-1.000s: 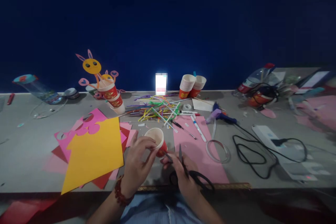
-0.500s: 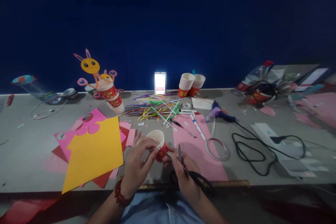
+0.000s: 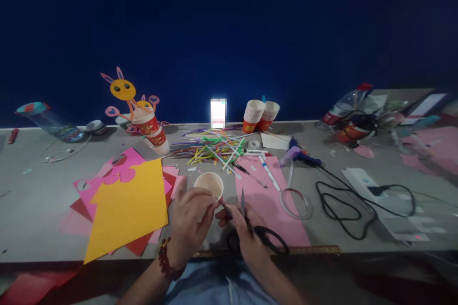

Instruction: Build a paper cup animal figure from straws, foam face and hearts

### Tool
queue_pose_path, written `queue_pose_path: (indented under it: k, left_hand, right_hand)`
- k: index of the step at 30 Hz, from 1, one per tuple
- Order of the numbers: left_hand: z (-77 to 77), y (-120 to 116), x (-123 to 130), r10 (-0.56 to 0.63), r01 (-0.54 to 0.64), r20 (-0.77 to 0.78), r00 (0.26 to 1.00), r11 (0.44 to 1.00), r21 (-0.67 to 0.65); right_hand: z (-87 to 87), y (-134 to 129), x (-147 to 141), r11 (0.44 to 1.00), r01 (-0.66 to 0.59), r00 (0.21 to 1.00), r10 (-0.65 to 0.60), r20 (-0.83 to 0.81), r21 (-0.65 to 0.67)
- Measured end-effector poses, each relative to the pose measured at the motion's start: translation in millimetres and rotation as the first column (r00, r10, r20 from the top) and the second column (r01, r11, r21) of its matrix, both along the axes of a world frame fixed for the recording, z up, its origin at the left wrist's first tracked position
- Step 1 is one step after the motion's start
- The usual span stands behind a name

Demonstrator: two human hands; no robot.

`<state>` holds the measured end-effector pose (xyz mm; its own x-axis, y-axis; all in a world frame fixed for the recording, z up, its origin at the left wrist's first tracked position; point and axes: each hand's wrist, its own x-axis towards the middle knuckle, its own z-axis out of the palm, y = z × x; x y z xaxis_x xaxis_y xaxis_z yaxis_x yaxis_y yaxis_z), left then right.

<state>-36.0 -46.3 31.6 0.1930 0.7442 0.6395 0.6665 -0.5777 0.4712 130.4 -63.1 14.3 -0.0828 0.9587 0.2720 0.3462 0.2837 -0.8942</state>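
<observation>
A paper cup with a white inside is at the table's front middle, its mouth tipped up toward me. My left hand, with a beaded bracelet on the wrist, pinches the cup's near rim between thumb and fingers. Black-handled scissors are in my right hand, blades apart and one blade pointing away from me. The other blade's tip lies close to the cup rim by my left fingertips. My right fingers partly hide the cup's lower side.
Yellow paper over pink and red sheets lies left. Pipe cleaners are piled behind the cup. Pink paper lies right, near a glue gun and black cable. Stacked cups, decorated cups and a phone stand behind.
The cup has tilted, so more of its inside shows and its red side is mostly hidden. My hands have shifted slightly, and the scissors have turned a little with my right hand.
</observation>
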Motion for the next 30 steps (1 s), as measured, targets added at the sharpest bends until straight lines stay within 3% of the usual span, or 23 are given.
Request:
queue_pose_path:
  k: [4, 8, 11, 13, 16, 18, 20, 23, 27, 30]
  left_hand:
    - [-1.5, 0, -2, 0.019, -0.009, 0.087, 0.996, 0.994, -0.111]
    - [-1.8, 0, -2, 0.002, 0.017, 0.122, 0.993, 0.988, -0.153]
    - [-7.3, 1, 3, -0.015, 0.03, 0.213, 0.977, 0.997, -0.069]
    - [-14.0, 1, 8, -0.02, 0.028, 0.303, 0.953, 0.999, -0.021]
    - [-24.7, 0, 13, 0.011, 0.002, 0.399, 0.917, 1.0, -0.031]
    - [-28.7, 0, 14, 0.008, 0.034, 0.444, 0.896, 0.996, -0.088]
    - [-28.7, 0, 13, -0.014, 0.104, 0.491, 0.871, 0.982, -0.156]
    - [-22.9, 1, 11, -0.014, 0.157, 0.513, 0.858, 0.959, -0.237]
    - [-15.3, 0, 9, 0.037, 0.085, 0.407, 0.913, 0.957, -0.276]
    - [-16.8, -3, 9, 0.072, 0.007, 0.333, 0.94, 0.974, -0.228]
  right_hand:
    - [8.0, 22, 16, 0.957, -0.199, 0.973, 0.167, 0.16, 0.212]
    - [12.6, 36, 24, 0.908, -0.312, 0.928, 0.229, 0.293, 0.28]
    - [16.5, 30, 17, 0.945, -0.226, 0.967, 0.19, 0.167, 0.236]
    - [19.0, 22, 9, 0.989, -0.127, 0.991, 0.129, -0.021, 0.077]
    - [19.2, 13, 1, 0.992, -0.052, 0.983, 0.03, -0.184, -0.117]
    - [16.5, 12, 0, 0.996, -0.042, 0.99, 0.031, -0.14, -0.075]
    - [13.1, 14, 2, 0.996, -0.054, 0.998, 0.056, -0.022, 0.076]
    - [9.6, 21, 9, 0.95, -0.112, 0.986, 0.07, 0.149, 0.292]
    - [8.1, 30, 14, 0.927, -0.203, 0.959, 0.123, 0.256, 0.315]
    - [7.6, 28, 12, 0.945, -0.185, 0.971, 0.132, 0.2, 0.271]
